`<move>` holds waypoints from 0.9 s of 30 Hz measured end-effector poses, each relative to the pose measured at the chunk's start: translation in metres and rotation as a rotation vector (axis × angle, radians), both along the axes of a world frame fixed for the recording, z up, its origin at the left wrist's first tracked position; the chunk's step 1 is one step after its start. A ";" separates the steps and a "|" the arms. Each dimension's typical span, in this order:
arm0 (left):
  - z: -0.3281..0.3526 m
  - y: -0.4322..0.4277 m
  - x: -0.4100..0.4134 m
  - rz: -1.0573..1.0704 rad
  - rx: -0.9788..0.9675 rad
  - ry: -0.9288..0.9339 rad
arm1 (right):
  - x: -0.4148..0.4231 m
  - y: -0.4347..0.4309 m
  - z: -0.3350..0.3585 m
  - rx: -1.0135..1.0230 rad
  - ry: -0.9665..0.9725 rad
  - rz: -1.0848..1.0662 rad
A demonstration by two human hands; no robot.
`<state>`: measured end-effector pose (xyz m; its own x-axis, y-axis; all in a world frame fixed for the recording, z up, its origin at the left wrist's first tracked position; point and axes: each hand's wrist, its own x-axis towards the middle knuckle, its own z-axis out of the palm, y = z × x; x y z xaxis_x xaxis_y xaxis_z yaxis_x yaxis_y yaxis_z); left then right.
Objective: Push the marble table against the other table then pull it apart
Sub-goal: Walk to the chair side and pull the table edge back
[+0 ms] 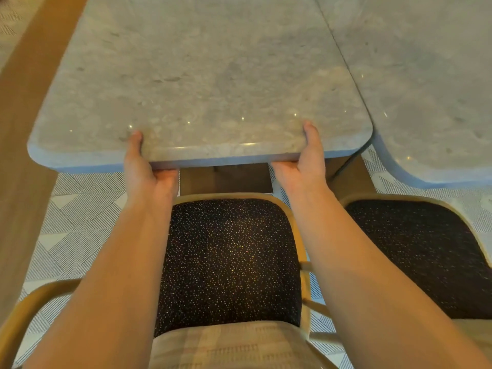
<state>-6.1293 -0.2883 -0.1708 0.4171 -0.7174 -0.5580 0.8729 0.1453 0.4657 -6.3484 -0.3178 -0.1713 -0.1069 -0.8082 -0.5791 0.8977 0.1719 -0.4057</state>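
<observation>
Far left: brown wood panel (24, 129) runs along the left side of the marble table (199, 75), over a floor (74, 209) of striped geometric tiles. The marble tabletop fills the centre and upper left, with its rounded near corners toward the camera.

Left hand (141, 169) grasps the near edge left of centre, thumb (135, 141) flat on top and fingers curled under the lip, out of sight. Dark table base (226, 178) shows under the edge between the two hands. Below it is a chair (229, 257) with a black speckled seat and tan frame, between the forearms.

Right hand (306, 161) grasps the same near edge right of centre, with the same grip: thumb on top, fingers tucked underneath.

The marble table's right side lies along the other table (426, 75). Only a thin dark seam shows between the two tops, and it opens into a gap where the rounded near corners curve apart. Cannot tell if the edges actually touch.

Far right: second chair (415, 251), same dark seat, in front of the other table.
</observation>
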 end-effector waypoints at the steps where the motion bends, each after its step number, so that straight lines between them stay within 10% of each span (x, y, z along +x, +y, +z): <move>1: 0.000 0.000 0.000 0.000 -0.003 -0.003 | 0.000 0.000 0.000 -0.003 -0.002 0.001; 27: 0.003 0.018 -0.002 -0.009 -0.008 -0.016 | 0.001 0.019 0.004 0.015 -0.024 0.005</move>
